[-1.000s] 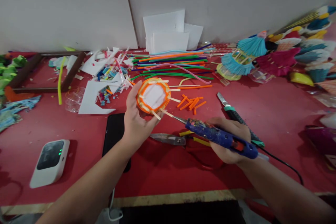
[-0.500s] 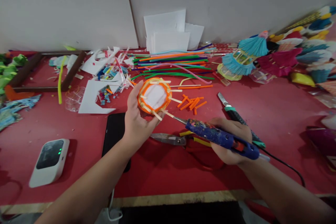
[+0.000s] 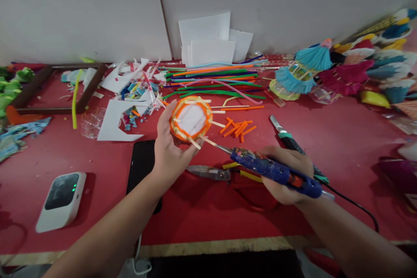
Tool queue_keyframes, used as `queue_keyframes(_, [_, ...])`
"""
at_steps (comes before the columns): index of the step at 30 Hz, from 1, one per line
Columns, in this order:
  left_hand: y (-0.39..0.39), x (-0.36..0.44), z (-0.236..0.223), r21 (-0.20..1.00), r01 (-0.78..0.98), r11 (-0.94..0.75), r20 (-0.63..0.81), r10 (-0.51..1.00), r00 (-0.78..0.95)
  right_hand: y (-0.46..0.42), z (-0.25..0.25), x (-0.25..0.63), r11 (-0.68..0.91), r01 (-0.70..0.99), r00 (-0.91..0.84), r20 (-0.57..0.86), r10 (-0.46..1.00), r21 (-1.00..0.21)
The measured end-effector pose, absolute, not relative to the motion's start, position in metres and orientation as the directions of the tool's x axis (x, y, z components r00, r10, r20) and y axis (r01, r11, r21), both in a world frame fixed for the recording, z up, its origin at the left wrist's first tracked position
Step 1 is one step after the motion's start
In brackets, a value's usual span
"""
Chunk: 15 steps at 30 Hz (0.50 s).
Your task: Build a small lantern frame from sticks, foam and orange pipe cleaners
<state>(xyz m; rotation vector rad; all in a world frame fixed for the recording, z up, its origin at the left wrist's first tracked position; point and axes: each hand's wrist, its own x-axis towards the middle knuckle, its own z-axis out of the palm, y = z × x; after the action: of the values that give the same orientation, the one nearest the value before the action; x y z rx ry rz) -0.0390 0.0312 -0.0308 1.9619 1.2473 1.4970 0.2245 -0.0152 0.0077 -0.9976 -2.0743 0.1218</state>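
My left hand (image 3: 169, 145) is wrapped round a small round craft piece with a white base (image 3: 193, 120), an orange and yellowish rim, and several pale wooden sticks standing out from it. In my right hand (image 3: 288, 173) is a blue, paint-stained hot glue gun (image 3: 260, 165). Its metal nozzle touches, or nearly touches, the tip of the lowest right stick (image 3: 207, 140). Beneath the glue gun lie scissors (image 3: 211, 173) with red and yellow handles, partly hidden by my right hand. Short orange pipe cleaner pieces (image 3: 240, 128) lie just right of the craft piece.
A utility knife (image 3: 286, 139) lies beyond my right hand. Long coloured pipe cleaners (image 3: 215, 80) and white foam sheets (image 3: 208, 43) are at the back. A phone (image 3: 140, 160) and a white device (image 3: 61, 202) lie at left. Blue paper-roofed crafts (image 3: 312, 58) stand at right.
Almost nothing differs. The craft piece in my left hand has shifted very slightly left, and the glue gun stays at the same stick tip.
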Motion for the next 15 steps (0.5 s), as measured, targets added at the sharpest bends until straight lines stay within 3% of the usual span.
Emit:
queue_keyframes(9, [0.0324,-0.039,-0.0299,0.635,0.507,-0.583,0.668,0.744,0.019,-0.0146,0.0086,0.2244,0.66,0.63,-0.321,0.636,0.702,-0.41])
queue_keyframes(15, [0.0319,-0.0382,-0.0307,0.683,0.45,-0.575,0.632,0.774,0.03,-0.0192,-0.0013,0.2306,0.577,0.672,-0.195,0.64,0.743,-0.465])
